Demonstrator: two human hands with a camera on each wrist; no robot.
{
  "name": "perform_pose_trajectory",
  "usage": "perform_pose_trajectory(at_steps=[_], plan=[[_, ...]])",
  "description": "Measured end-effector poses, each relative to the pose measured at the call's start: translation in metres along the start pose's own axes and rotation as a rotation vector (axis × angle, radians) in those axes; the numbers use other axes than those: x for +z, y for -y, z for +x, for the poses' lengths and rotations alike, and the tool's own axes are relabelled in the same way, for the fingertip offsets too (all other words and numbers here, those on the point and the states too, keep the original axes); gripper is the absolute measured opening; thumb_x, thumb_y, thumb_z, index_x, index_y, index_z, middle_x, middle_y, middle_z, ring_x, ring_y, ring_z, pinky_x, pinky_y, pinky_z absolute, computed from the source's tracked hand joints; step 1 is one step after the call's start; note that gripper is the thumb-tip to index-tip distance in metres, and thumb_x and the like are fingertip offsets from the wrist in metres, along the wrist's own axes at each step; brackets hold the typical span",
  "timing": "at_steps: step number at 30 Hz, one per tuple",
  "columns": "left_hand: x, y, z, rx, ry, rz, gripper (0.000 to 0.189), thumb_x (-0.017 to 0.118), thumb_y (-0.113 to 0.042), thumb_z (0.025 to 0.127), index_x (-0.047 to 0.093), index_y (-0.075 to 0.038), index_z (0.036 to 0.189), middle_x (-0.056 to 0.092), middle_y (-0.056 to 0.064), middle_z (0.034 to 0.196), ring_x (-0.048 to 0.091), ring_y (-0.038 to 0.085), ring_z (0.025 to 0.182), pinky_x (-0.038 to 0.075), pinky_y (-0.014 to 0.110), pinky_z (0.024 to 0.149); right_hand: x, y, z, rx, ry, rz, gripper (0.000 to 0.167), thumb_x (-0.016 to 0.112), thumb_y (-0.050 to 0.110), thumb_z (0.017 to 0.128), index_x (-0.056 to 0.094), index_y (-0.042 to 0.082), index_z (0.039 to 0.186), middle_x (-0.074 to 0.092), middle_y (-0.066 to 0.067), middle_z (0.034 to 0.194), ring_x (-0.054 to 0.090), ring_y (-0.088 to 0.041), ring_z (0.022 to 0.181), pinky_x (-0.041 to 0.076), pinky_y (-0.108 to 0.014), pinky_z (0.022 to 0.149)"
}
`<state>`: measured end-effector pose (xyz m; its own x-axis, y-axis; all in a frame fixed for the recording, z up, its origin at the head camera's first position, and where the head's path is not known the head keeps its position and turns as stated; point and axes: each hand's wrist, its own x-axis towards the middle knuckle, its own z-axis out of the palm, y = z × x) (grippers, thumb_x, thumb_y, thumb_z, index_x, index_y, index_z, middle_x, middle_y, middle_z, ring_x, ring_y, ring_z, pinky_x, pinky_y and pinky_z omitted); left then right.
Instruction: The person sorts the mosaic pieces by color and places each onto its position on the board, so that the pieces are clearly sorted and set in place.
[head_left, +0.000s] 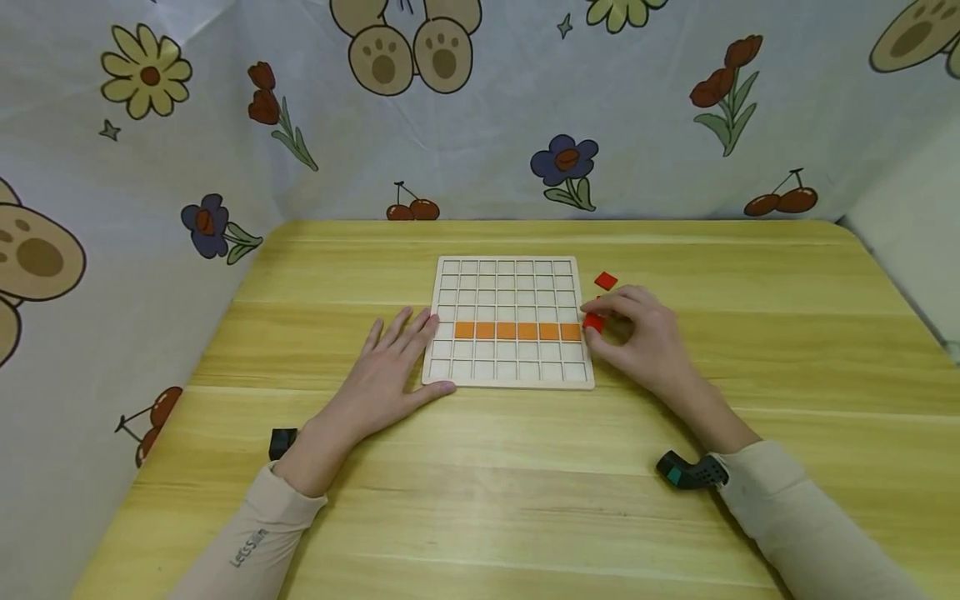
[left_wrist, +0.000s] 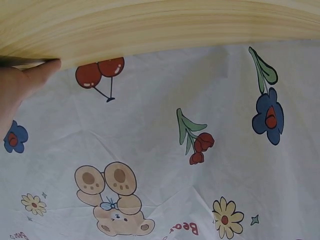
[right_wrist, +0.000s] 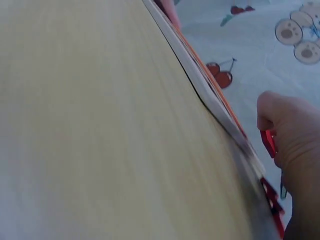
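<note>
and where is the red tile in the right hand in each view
Head: red tile beside the right edge of the board, pinched by the right hand.
Left wrist: not in it.
Right wrist: right side, a little below mid-height.
Shared landmark: wooden table, lower part in head, top in left wrist, left in right wrist.

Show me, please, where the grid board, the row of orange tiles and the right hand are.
Grid board (head_left: 506, 297), head view: a bare cell above the orange tiles.
Row of orange tiles (head_left: 507, 332), head view: third tile from the left.
Right hand (head_left: 649, 338), head view: the back of the hand.
</note>
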<state>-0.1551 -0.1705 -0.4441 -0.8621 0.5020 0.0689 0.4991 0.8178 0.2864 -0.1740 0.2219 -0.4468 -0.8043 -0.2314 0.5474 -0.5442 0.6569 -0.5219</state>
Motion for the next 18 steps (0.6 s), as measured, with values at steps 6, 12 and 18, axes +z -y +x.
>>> perform_pose_trajectory(at_steps=[6,12,18], plan=[[0.0,0.002,-0.001,-0.001,-0.002,0.004,0.099,0.057,-0.071,0.098,0.019,-0.016,0.17,0.017,0.005,0.178,0.008,0.032,0.165,0.003,0.063,0.131,0.022,0.031,0.015,0.019,0.079,0.045,0.024,0.082,0.011,0.085,0.081,0.011,0.109,0.073,0.002,0.106,0.064,-0.016,0.093,0.053,-0.03,0.08],[0.0,0.002,-0.001,-0.006,0.0,0.002,0.098,0.056,-0.072,0.098,0.02,-0.017,0.17,0.017,0.004,0.178,0.007,0.031,0.165,0.003,0.063,0.131,0.058,0.064,0.031,-0.048,0.126,0.111,0.021,0.08,0.01,0.087,0.08,0.009,0.108,0.073,-0.001,0.104,0.066,-0.017,0.094,0.057,-0.037,0.083],[0.001,0.003,0.001,0.0,-0.002,0.003,0.099,0.055,-0.074,0.097,0.02,-0.017,0.17,0.017,0.004,0.178,0.008,0.032,0.165,0.004,0.063,0.131,0.087,0.092,0.042,-0.108,0.165,0.14,0.018,0.079,0.009,0.087,0.08,0.008,0.105,0.072,-0.002,0.1,0.064,-0.015,0.094,0.057,-0.034,0.085]])
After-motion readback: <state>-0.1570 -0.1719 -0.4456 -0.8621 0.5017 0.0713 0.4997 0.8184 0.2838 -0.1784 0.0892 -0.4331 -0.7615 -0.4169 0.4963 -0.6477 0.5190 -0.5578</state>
